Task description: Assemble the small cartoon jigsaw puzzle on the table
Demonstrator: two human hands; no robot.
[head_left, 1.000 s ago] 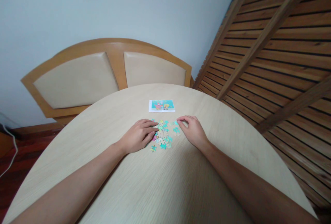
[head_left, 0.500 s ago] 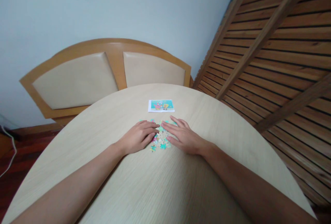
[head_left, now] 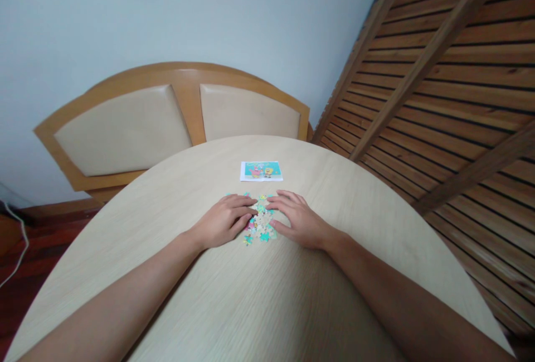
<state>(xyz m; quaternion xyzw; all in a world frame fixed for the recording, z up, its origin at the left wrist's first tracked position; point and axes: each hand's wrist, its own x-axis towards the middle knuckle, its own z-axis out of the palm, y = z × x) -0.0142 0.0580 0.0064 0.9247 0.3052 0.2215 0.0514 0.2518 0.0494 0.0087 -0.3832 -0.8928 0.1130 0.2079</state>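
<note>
A small heap of loose jigsaw pieces [head_left: 261, 223], mostly teal with some pink and cream, lies on the round pale wooden table [head_left: 267, 295]. My left hand [head_left: 223, 220] rests flat against the heap's left side, fingers stretched out and touching the pieces. My right hand [head_left: 295, 218] lies flat against the right side, fingers extended over the pieces. Both hands hold nothing. Part of the heap is hidden under my fingers.
A small printed cartoon picture [head_left: 261, 170] lies on the table beyond the heap. A wooden headboard with beige padded panels [head_left: 167, 122] leans against the wall behind the table. A slatted wooden frame [head_left: 438, 72] stands to the right.
My right hand has moved left from the scattered pieces and flattened, pushing them into a tighter heap against my left hand. The left hand has stayed in place.
</note>
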